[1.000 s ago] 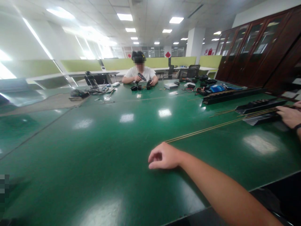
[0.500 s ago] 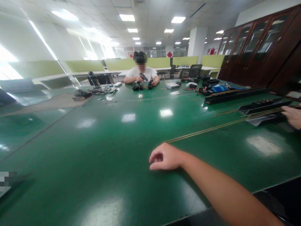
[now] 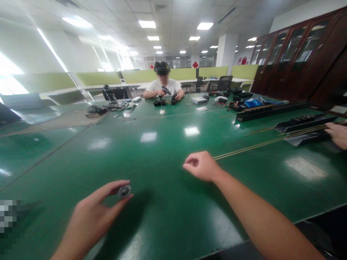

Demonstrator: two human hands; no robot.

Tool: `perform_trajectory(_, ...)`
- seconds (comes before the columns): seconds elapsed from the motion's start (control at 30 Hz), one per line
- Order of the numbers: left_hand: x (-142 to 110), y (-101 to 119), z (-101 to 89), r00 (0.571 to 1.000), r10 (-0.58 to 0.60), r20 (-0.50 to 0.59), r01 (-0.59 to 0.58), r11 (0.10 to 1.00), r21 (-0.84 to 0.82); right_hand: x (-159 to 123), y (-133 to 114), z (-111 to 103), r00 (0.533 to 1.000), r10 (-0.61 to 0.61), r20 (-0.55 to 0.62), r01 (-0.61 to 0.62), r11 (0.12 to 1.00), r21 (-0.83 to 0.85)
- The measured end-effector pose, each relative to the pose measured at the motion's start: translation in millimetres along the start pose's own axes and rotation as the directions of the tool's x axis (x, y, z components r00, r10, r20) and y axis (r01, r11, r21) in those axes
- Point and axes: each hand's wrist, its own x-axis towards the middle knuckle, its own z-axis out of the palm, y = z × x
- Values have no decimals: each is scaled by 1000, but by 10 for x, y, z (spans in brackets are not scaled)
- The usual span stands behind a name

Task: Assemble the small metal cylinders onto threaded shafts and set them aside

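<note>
Your left hand (image 3: 126, 188) is raised over the near part of the green bench (image 3: 162, 144), its thumb and forefinger pinching a small round grey part (image 3: 124, 191) between their tips; the part's open, ring-like end faces you, though its inner detail is too small to tell.

Your right hand (image 3: 187, 163) is ahead and to the right of it, well apart from the left; its fingers curl round toward the thumb, leaving a hollow, and you cannot tell from here whether the tips meet or hold anything. Thin brass-coloured rods (image 3: 249, 147) reach from just behind your right hand toward the right side; whether the hand touches them is unclear.

At their far end the rods pass above the nearest black channel (image 3: 299, 140), beside another person's hand (image 3: 337, 134) at the right edge; more short rod ends (image 3: 258, 130) stick out near the middle channel (image 3: 305, 122), and a long black channel (image 3: 271, 111) lies farther back, with a blue bundle (image 3: 252, 103) just behind it.

Across the bench, a person in a white shirt (image 3: 169, 86) holds a dark power tool (image 3: 166, 90) above small black parts (image 3: 159, 103); a pale box (image 3: 199, 100) lies to the right of them.
</note>
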Motion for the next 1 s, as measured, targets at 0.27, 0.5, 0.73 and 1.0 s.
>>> perform_trajectory(0.27, 387, 745, 955, 774, 520, 361, -453, 854, -257, 17, 87, 64, 994, 109, 25, -108, 992, -60)
perform_trajectory(0.5, 402, 458, 1101, 859, 473, 197, -357, 829, -431, 3, 66, 135, 997, 79, -8, -79, 997, -8)
perform_trajectory(0.73, 424, 535, 1084, 926, 349, 145, -239, 839, -488, -103, -88, 150, 969, -104, -222, 134, 983, 124)
perform_trajectory(1.0, 400, 554, 1118, 936, 322, 145, -215, 845, -490, -152, -130, 142, 973, -184, -142, 202, 971, 127)
